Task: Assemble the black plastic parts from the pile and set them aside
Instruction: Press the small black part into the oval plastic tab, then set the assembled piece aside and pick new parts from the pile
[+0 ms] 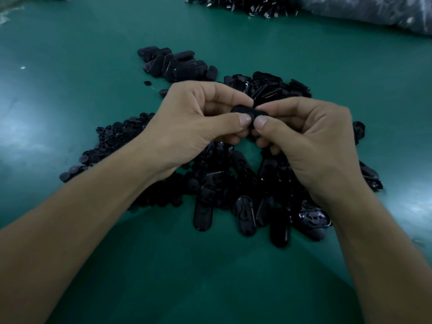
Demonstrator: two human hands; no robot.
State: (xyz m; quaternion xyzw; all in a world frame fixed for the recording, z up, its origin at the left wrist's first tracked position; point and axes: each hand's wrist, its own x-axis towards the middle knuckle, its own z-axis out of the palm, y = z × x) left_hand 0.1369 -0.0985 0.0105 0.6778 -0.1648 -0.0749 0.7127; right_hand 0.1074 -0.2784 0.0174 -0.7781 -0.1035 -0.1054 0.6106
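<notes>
between the two bare hands, raised over the middle of the green desk (70,94), sits a small black oval part (247,110). the left grip (194,122) is clenched on its left end, thumb on the near side and forefinger curled over the top. the right grip (311,136) pinches the right end the same way, and the two thumb tips lie just beside each other. fingers cover most of the part, so i cannot tell whether it is one piece or two pressed together.

under and just nearer than the hands lies a loose pile of long oval shells (243,206), some with the hollow side up, spread on the desk. to the left, partly under the left forearm, is a heap of small round pieces (112,141). beyond the hands a row of closed oval parts (177,64) leans one on another, and just right of it is another cluster of open shells (268,86). at the far edge are a further dark heap (240,3) and a clear plastic bag (374,12), well apart from the hands.
</notes>
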